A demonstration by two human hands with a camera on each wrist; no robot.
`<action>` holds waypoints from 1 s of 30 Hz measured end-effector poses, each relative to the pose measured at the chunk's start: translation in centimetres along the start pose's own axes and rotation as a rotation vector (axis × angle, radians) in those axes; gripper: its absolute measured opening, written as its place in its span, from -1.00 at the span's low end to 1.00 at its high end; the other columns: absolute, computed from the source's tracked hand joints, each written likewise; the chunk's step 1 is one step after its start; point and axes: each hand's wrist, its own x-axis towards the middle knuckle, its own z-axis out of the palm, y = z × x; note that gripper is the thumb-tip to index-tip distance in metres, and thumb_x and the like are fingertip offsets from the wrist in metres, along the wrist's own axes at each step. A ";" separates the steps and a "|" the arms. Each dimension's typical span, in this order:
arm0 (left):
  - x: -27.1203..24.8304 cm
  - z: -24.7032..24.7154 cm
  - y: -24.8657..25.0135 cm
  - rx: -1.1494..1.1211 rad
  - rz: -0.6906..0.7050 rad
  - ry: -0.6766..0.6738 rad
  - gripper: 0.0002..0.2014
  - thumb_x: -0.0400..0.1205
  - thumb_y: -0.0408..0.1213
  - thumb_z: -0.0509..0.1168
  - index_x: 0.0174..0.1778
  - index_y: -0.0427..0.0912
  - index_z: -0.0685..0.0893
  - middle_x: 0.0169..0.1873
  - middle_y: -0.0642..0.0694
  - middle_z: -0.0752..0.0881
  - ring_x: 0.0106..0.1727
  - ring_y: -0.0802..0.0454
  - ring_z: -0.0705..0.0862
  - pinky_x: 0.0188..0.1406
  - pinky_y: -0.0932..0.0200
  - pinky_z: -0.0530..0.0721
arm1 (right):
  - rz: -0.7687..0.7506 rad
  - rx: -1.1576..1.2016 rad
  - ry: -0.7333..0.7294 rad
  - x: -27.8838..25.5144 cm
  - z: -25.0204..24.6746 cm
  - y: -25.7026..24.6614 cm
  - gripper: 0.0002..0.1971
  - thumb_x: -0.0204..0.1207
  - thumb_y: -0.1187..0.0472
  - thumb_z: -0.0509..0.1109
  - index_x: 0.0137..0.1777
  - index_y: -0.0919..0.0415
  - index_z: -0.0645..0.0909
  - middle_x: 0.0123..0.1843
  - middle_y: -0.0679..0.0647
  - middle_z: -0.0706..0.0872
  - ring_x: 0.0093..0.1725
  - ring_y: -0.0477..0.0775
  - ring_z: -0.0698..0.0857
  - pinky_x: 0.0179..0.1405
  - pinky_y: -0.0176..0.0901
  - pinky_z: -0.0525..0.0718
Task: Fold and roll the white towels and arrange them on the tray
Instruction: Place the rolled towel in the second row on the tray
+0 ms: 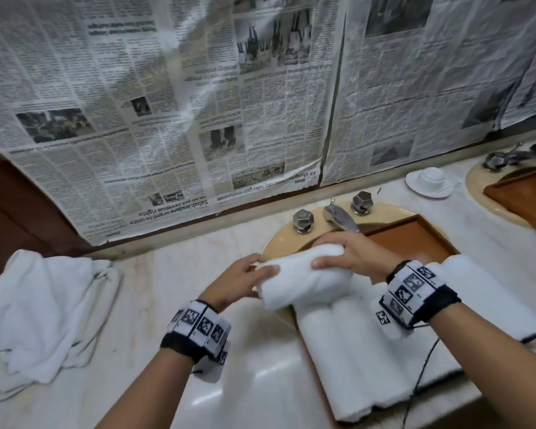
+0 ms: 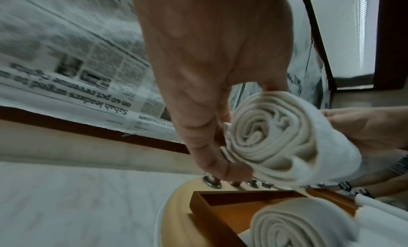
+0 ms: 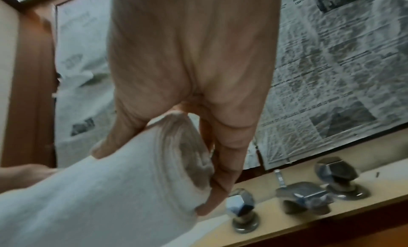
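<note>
The person holds a rolled towel (image 1: 300, 275) in the air with both hands, one hand at each end. The left hand (image 1: 234, 281) curls its fingers (image 2: 212, 156) round the left end, where the spiral of the roll faces the wrist camera. The right hand (image 1: 350, 253) wraps over the right end from above, with the thumb on the near side and the other fingers (image 3: 220, 186) down the far side of the end face. The long axis of the roll therefore runs from one hand to the other, left to right. Just below and toward the person lie the finished rolls (image 1: 359, 351), side by side on the wooden tray (image 1: 415, 236), and their long axes run away from the person, so the held roll lies across them. The bare part of the tray is beyond the grip and a little to the right, nearer to the right hand. Probably the roll must turn to lie as the others do, or go crosswise on top. More loose towels (image 1: 44, 314) wait well away to the left of the left hand, on the counter (image 1: 174, 283).
</note>
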 end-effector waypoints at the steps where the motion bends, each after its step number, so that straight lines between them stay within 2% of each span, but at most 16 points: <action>1: 1.8 0.5 0.3 0.009 0.004 0.028 -0.68 0.61 -0.07 0.48 0.22 -0.11 0.70 0.08 -0.23 0.75 -0.03 0.04 0.77 -0.05 -0.05 0.82 | 0.027 0.041 0.018 1.0 -0.9 1.3 -0.64 0.34 -0.18 0.63 0.09 -0.11 0.75 0.07 -0.16 0.79 0.11 -0.14 0.73 0.13 -0.20 0.69; 3: 5.0 1.5 0.3 0.074 0.001 0.083 -0.66 0.53 0.08 0.48 0.18 0.04 0.76 0.11 -0.07 0.79 0.09 0.06 0.77 0.14 -0.16 0.79 | 0.076 0.111 0.026 2.9 -2.0 3.5 -0.67 0.33 -0.13 0.65 0.06 -0.09 0.77 0.06 -0.11 0.81 0.13 -0.07 0.74 0.10 -0.25 0.69; 6: 8.4 2.7 -1.1 0.295 -0.001 0.142 -0.65 0.53 0.23 0.35 0.14 0.19 0.77 0.13 0.14 0.78 0.18 0.09 0.72 0.23 -0.15 0.74 | 0.142 0.109 0.005 4.9 -2.3 6.7 -0.65 0.37 -0.10 0.62 0.11 -0.02 0.77 0.09 -0.10 0.80 0.17 -0.06 0.72 0.12 -0.27 0.64; 8: 9.6 3.6 -1.4 0.402 -0.029 0.165 -0.63 0.61 0.24 0.25 0.21 0.18 0.73 0.21 0.09 0.74 0.22 0.04 0.68 0.29 -0.05 0.67 | 0.171 0.071 -0.021 5.7 -2.2 8.1 -0.63 0.44 -0.13 0.56 0.16 0.03 0.74 0.12 -0.09 0.77 0.19 -0.08 0.69 0.13 -0.28 0.61; 10: 10.2 4.3 -1.6 0.487 -0.057 0.183 -0.63 0.71 0.18 0.17 0.29 0.11 0.69 0.23 0.00 0.72 0.24 -0.03 0.64 0.24 0.08 0.56 | 0.200 0.051 -0.016 6.2 -2.0 8.8 -0.61 0.48 -0.15 0.51 0.18 0.07 0.73 0.12 -0.08 0.75 0.18 -0.06 0.68 0.15 -0.24 0.62; 13: 10.8 5.2 -1.6 0.648 -0.041 0.170 -0.63 0.79 0.02 0.10 0.26 -0.11 0.70 0.18 -0.13 0.75 0.21 -0.12 0.64 0.18 0.09 0.54 | 0.227 -0.059 -0.016 6.6 -1.9 9.3 -0.57 0.54 -0.17 0.46 0.21 0.14 0.68 0.14 -0.02 0.70 0.18 -0.02 0.65 0.04 -0.28 0.57; 16: 11.3 5.6 -1.8 0.671 -0.099 0.199 -0.60 0.79 -0.04 0.06 0.18 -0.18 0.74 0.13 -0.21 0.73 0.22 -0.18 0.62 0.20 0.06 0.55 | 0.317 -0.167 -0.068 6.9 -1.4 9.5 -0.48 0.61 -0.24 0.32 0.35 0.17 0.55 0.28 0.08 0.65 0.28 0.09 0.62 0.08 -0.11 0.56; 17: 11.5 5.6 -2.0 0.680 -0.119 0.215 -0.58 0.78 -0.01 0.04 0.16 -0.15 0.75 0.13 -0.21 0.70 0.25 -0.19 0.60 0.24 0.03 0.53 | 0.335 -0.218 -0.082 6.9 -1.1 9.3 -0.43 0.64 -0.25 0.26 0.43 0.19 0.49 0.36 0.12 0.61 0.35 0.14 0.59 0.12 -0.07 0.53; 19: 11.6 5.6 -2.4 0.711 -0.185 0.258 -0.51 0.72 0.07 -0.05 0.13 -0.08 0.74 0.19 -0.19 0.63 0.33 -0.20 0.51 0.34 -0.06 0.49 | 0.379 -0.286 -0.131 7.0 -0.5 8.9 -0.33 0.70 -0.26 0.11 0.63 0.22 0.31 0.58 0.18 0.46 0.54 0.20 0.45 0.33 0.01 0.45; 20: 11.7 5.7 -2.6 0.705 -0.210 0.284 -0.50 0.71 0.07 -0.06 0.11 -0.10 0.73 0.21 -0.20 0.60 0.36 -0.22 0.48 0.37 -0.10 0.47 | 0.405 -0.301 -0.146 7.1 -0.2 8.7 -0.31 0.72 -0.25 0.04 0.68 0.23 0.21 0.63 0.22 0.39 0.58 0.23 0.40 0.42 0.07 0.42; 22: 11.4 6.0 -2.6 0.629 -0.203 0.335 -0.56 0.76 -0.04 0.01 0.02 -0.27 0.70 0.16 -0.36 0.62 0.30 -0.32 0.52 0.32 -0.13 0.52 | 0.456 -0.325 -0.137 7.1 0.5 8.5 -0.31 0.74 -0.22 -0.04 0.68 0.26 0.09 0.58 0.32 0.43 0.52 0.31 0.47 0.38 0.14 0.46; 23: 11.2 6.2 -2.5 0.583 -0.183 0.355 -0.58 0.78 -0.12 0.05 -0.02 -0.38 0.68 0.10 -0.44 0.64 0.22 -0.35 0.55 0.22 -0.08 0.54 | 0.479 -0.331 -0.117 7.1 0.8 8.3 -0.31 0.75 -0.21 -0.05 0.66 0.30 0.06 0.53 0.35 0.48 0.46 0.33 0.52 0.32 0.15 0.48; 25: 10.8 6.5 -2.7 0.511 -0.158 0.384 -0.59 0.80 -0.19 0.07 -0.04 -0.48 0.67 0.03 -0.44 0.70 0.02 -0.26 0.60 -0.05 0.06 0.49 | 0.514 -0.318 -0.081 7.0 1.0 8.2 -0.30 0.74 -0.21 -0.04 0.63 0.35 0.04 0.46 0.39 0.54 0.39 0.33 0.57 0.25 0.14 0.50; 26: 10.5 6.6 -2.7 0.494 -0.153 0.392 -0.58 0.81 -0.19 0.06 -0.01 -0.47 0.68 0.02 -0.38 0.73 -0.03 -0.20 0.59 -0.11 0.11 0.44 | 0.522 -0.308 -0.077 7.0 0.9 8.2 -0.28 0.73 -0.23 -0.04 0.63 0.37 0.03 0.46 0.40 0.54 0.39 0.33 0.58 0.26 0.14 0.51; 28: 10.0 6.8 -2.7 0.491 -0.139 0.399 -0.59 0.82 -0.18 0.03 0.07 -0.41 0.68 0.04 -0.26 0.73 -0.02 -0.13 0.57 -0.08 0.14 0.39 | 0.551 -0.278 -0.098 6.7 0.1 8.4 -0.20 0.71 -0.29 -0.04 0.66 0.38 0.02 0.53 0.38 0.47 0.46 0.33 0.53 0.35 0.14 0.50; 30: 9.3 6.9 -2.7 0.488 -0.126 0.399 -0.66 0.83 -0.16 0.01 0.07 -0.26 0.64 0.03 -0.17 0.67 0.02 -0.12 0.55 -0.02 0.14 0.39 | 0.571 -0.262 -0.123 6.3 -0.4 8.7 -0.11 0.66 -0.37 0.00 0.71 0.36 -0.02 0.62 0.32 0.38 0.55 0.29 0.45 0.43 0.10 0.46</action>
